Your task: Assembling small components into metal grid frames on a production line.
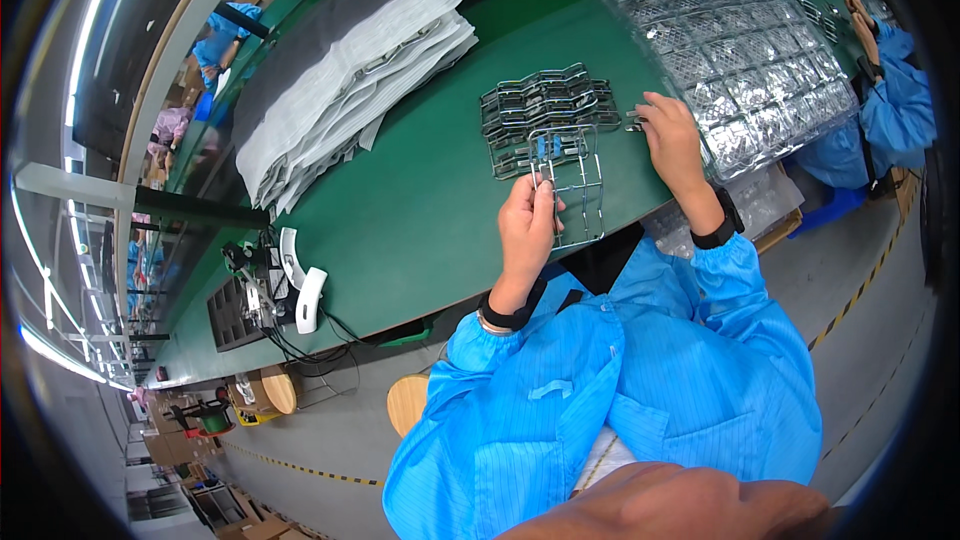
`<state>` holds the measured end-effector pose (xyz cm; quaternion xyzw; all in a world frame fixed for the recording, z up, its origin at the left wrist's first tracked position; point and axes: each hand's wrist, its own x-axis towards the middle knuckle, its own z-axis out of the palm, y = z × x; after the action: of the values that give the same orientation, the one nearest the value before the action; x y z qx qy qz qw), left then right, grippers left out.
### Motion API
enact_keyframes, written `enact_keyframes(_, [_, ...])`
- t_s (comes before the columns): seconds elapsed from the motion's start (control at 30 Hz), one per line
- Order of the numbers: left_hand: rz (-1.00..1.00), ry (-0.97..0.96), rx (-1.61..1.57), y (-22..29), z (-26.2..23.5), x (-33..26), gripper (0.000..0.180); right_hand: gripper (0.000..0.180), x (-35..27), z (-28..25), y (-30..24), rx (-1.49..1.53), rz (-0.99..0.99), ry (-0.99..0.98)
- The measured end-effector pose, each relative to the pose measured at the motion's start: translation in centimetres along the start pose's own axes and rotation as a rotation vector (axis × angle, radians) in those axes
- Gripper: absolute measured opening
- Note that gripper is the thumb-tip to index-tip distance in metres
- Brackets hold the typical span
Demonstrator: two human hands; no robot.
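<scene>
My left hand [527, 225] is closed on the near left side of a shiny metal wire frame [578, 187], which is tilted up off the green table. Just beyond it lies a stack of similar wire frames [545, 105], darker and piled closely; a small blue spot shows through the held frame. To the right of the stack, my right hand [675, 140] pinches a small metal piece [636, 121] between thumb and fingers. Its exact shape is too small to make out.
Clear plastic blister trays [740, 50] lie stacked at the right. A pile of white and grey sheets [360, 60] is at the far left of the green table [400, 210]. White curved parts [310, 300] and cables sit nearer left. A co-worker's hands [862, 25] are at far right.
</scene>
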<state>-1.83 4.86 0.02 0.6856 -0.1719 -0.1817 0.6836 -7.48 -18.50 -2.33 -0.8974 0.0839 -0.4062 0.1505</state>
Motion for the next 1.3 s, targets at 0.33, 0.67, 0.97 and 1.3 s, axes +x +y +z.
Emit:
enact_keyframes(0.33, [0.266, -0.068, 0.335, -0.6, 1.1, -0.2, 0.016, 0.038, 3.0, -2.2, -7.1, 0.486, 0.07, -0.15])
enact_keyframes(0.67, [0.249, -0.145, 0.414, -0.7, 0.8, -0.8, 0.015, 0.018, 2.1, -0.9, -6.3, 0.578, 0.09, -0.364])
enact_keyframes(0.97, [0.282, -0.18, 0.451, -0.2, 0.8, -0.6, 0.015, 0.015, 2.5, -2.0, -3.5, 0.869, 0.254, -0.611])
enact_keyframes(1.3, [0.158, -0.169, 0.395, 0.5, 0.6, -0.7, 0.017, 0.022, 2.0, -0.9, -2.9, 1.306, 0.412, -0.641])
